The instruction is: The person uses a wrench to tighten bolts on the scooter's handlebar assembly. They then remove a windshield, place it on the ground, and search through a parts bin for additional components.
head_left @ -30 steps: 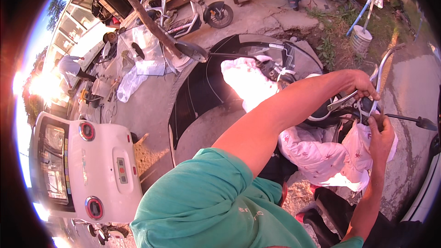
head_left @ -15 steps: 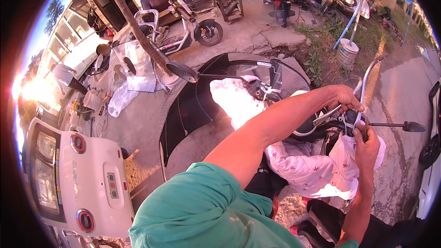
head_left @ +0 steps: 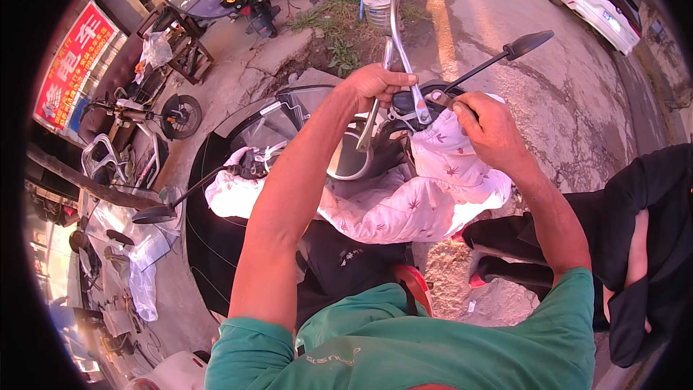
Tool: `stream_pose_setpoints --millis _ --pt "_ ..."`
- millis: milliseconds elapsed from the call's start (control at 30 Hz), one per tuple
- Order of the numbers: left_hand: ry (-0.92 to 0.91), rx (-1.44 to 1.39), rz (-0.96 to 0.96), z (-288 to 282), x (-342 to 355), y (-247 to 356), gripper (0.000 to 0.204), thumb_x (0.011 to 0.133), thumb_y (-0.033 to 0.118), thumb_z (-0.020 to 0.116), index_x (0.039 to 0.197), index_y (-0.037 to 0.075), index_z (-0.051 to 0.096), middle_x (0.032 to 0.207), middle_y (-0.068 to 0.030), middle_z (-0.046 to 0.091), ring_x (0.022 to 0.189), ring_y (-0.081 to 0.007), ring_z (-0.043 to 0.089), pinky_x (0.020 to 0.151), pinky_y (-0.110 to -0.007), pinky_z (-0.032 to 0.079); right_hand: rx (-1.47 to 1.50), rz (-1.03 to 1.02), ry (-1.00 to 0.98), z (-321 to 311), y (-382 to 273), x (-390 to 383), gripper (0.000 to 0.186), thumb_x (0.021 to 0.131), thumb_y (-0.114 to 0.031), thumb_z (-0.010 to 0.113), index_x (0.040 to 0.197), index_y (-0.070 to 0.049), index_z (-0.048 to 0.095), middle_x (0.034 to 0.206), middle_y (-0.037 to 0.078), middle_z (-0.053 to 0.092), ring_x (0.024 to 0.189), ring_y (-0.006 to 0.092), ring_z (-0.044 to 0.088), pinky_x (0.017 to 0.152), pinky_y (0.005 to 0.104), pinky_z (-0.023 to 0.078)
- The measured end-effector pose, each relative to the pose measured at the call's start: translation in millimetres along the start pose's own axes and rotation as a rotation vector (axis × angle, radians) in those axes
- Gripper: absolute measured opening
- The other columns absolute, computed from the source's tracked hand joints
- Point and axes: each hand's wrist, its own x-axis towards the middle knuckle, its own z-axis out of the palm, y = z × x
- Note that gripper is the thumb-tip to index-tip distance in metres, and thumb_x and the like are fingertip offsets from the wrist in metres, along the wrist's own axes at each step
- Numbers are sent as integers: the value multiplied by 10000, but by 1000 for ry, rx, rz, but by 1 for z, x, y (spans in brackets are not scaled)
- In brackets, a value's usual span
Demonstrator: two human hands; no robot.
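Note:
My left hand (head_left: 384, 87) is closed round a curved silver metal bar (head_left: 399, 40) that rises over the handlebar of a scooter or similar vehicle. The bar's flattened lower end sits by the dark handlebar clamp area (head_left: 408, 103). My right hand (head_left: 487, 126) is at the right end of the handlebar, its thumb and fingers pinched together by a small dark piece I cannot make out. A pink quilted cover (head_left: 404, 209) with leaf prints hangs over the handlebar below both hands. Beside my right hand, a black mirror (head_left: 529, 43) stands out on its stem.
A second mirror (head_left: 154, 214) sticks out at the left. The black-edged clear windshield (head_left: 209, 245) curves ahead. A person in black (head_left: 642, 245) stands close on the right, arms folded. A white bucket (head_left: 378, 11) holds poles; a white car (head_left: 595, 0) is at the far right.
The view has swung to the right. My right hand has shifted from beneath the bar's lower end to the handlebar's right side. My left hand still grips the bar.

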Motion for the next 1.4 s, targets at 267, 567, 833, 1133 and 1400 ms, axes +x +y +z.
stream_pose_setpoints --millis 267,567,833,1133,1400 --pt "5 -8 -5 3 -2 1 184 881 246 758 861 139 609 563 116 392 428 -22 275 429 -220 212 -84 -157 37 7 -2 -3 201 895 -110 635 1065 -8 668 889 168 605 849 364 623 765 428 495" --pt "8 -8 3 4 -2 1 187 876 252 760 887 114 634 550 114 382 426 -22 267 429 -220 205 -59 -187 -137 -3 12 8 212 884 -98 628 1064 1 681 928 158 617 907 344 622 805 412 497" --pt "24 -16 -3 4 -5 2 177 873 244 762 875 126 630 577 115 397 439 -20 258 430 -215 203 -75 -292 -262 -11 16 24 234 883 -98 621 1084 7 682 944 153 628 934 331 622 825 407 494" --pt "16 3 6 -7 13 -13 166 844 210 774 820 129 632 576 75 449 463 -68 347 460 -250 261 -158 -195 -101 -14 2 -16 306 862 -86 630 1155 0 621 992 200 603 943 385 607 805 450 487" --pt "38 -26 107 1 2 -7 221 777 183 823 745 77 632 574 20 499 468 -117 407 462 -286 318 -113 124 -424 -30 -60 -32 489 837 71 563 1323 38 517 767 201 654 668 339 667 647 412 516"
